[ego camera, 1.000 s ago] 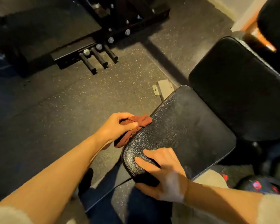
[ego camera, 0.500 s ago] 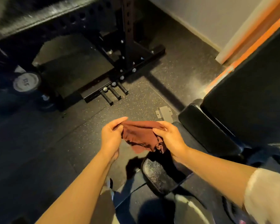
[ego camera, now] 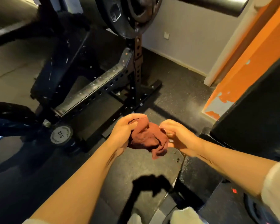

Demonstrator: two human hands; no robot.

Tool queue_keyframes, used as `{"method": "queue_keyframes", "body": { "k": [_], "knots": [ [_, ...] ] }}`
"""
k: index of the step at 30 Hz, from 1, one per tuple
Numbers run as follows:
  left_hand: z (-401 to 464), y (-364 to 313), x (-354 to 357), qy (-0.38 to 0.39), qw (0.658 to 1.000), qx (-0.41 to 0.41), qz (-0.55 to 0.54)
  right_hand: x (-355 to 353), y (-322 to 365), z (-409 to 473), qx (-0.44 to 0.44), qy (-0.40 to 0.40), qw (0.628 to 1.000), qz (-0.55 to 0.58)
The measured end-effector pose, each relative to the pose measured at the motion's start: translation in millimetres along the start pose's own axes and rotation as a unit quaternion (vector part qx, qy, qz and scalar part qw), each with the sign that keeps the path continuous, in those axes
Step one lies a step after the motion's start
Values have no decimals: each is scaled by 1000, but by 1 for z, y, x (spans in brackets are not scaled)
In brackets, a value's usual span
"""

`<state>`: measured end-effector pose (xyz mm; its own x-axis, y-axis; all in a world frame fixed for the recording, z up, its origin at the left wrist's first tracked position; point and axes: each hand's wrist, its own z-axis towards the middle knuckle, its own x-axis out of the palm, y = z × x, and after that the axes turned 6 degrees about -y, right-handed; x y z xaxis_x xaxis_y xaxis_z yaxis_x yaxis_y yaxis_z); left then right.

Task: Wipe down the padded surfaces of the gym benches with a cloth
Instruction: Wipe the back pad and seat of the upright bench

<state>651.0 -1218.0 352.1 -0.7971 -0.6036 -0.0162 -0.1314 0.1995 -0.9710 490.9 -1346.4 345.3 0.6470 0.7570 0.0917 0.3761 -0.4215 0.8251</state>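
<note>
Dim, warm indoor light from above; hard dark shadow of the hands (ego camera: 152,136) on the floor (ego camera: 136,172). Glare on the weight plate (ego camera: 128,15) and rack bar (ego camera: 94,88). Motion blur at upper left, wide-angle bending at edges, soft focus overall.

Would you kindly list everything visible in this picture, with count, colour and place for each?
cloth: one, dark red, bunched in the air between both hands
bench seat pad: one, black, lower right, below the hands
bench back pad: one, black, tilted up at right
rack: one, black steel, centre behind the hands
weight plate: one, black, top centre
small plate: one, grey face marked 27.5, left on the floor
floor: one, dark speckled rubber
wall: orange, chipped, right
left hand: one, grips the cloth's left side
right hand: one, pinches the cloth's right side
</note>
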Motion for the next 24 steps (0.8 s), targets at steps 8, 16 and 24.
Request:
{"method": "queue_keyframes", "body": {
  "k": [8, 16, 24],
  "knots": [
    [48, -28, -22, 116, 991, 25, 56, 6, 33, 44, -21, 52, 969, -239],
    [156, -19, -44, 15, 943, 141, 303, -41, 63, 132, -212, -94, 935, -267],
    [229, -20, 34, 301, 896, 173, 277, -69, 62, 154, -144, -110, 947, -265]
  ]
}}
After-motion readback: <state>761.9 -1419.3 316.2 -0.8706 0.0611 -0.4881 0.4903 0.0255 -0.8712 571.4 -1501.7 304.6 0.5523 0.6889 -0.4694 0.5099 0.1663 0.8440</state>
